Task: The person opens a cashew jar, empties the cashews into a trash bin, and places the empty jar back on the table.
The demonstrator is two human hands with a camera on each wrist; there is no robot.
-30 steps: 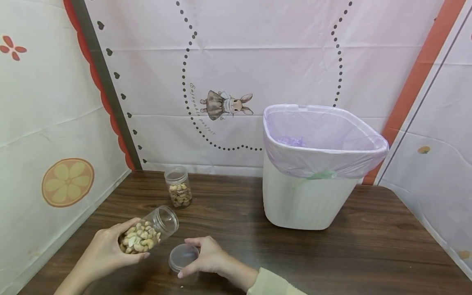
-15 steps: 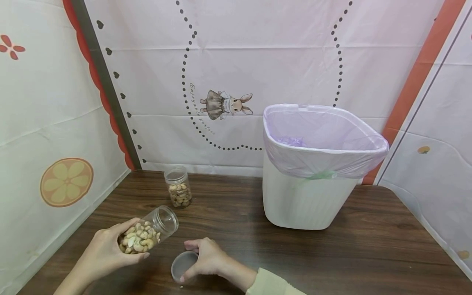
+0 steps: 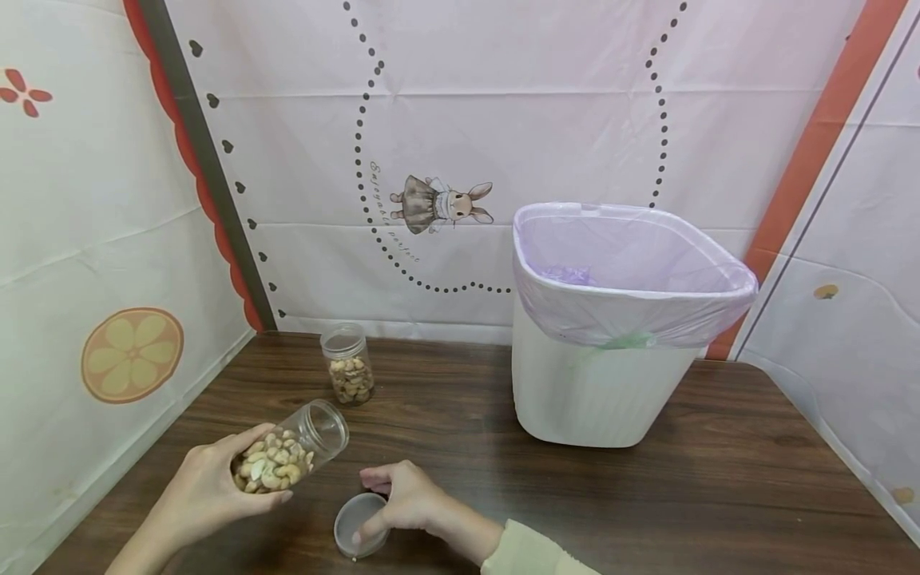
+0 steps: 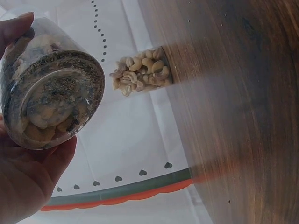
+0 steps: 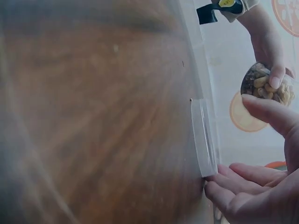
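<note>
Since half a second ago the lid (image 3: pixel 359 525) has gone from tilted on edge under the right hand (image 3: pixel 401 505) to lying flat on the table (image 3: pixel 647 495), open side up; a second ago it was held just above the wood. The left hand (image 3: pixel 208 493) and its jar (image 3: pixel 287 459) have not shifted.

Head view: the left hand's fingers curl round the jar's lower half, thumb on top. The jar of cashews lies tilted, long axis running from near left to far right, open mouth pointing far right and slightly up. The right hand's fingers are loosely bent, fingertips resting on the lid's right rim. The lid sits near the table's near edge, just right of the jar. A second jar (image 3: pixel 347 364) of nuts stands upright farther back by the wall. A white bin (image 3: pixel 596 391) with a lilac liner stands to the right, well apart from both hands.

Left wrist view: only here the jar's base (image 4: pixel 51 98) shows, nuts pressed against it, with the thumb tip above and the palm below. The second jar (image 4: pixel 142 70) appears beyond.

Right wrist view: the lid (image 5: pixel 204 137) shows edge-on, flat against the wood, with fingertips (image 5: pixel 222 170) touching its rim; the left hand and jar (image 5: pixel 268 86) are beyond. Much of this frame is blurred.
</note>
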